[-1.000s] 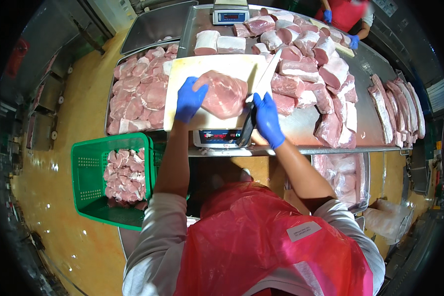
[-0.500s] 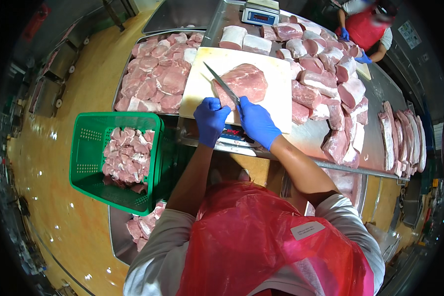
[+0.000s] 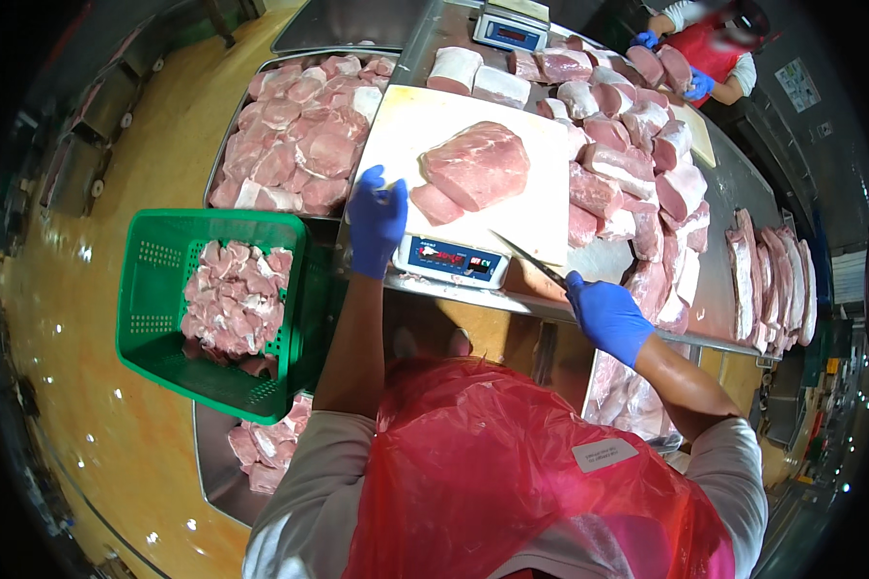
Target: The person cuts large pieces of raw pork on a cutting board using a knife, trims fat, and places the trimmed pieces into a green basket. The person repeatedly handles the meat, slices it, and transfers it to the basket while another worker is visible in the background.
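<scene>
A large piece of pink meat lies on the white cutting board, and a small cut slice rests against its near left side. My right hand, in a blue glove, grips a knife by the handle off the board's near right corner. Its blade points up and left, with the tip over the board's near edge and apart from the meat. My left hand, also gloved in blue, hovers at the board's left edge, its fingers bent but apart and nothing visible in them.
A digital scale shows at the board's near edge. To the left stand a tray of meat slices and a green crate with trimmings. Meat chunks crowd the metal table's right side, where a co-worker handles meat at the far end.
The knife has come away from the meat, moving right and toward me with my right hand. My left hand has moved left, off the meat. The small slice and scale display now show.
</scene>
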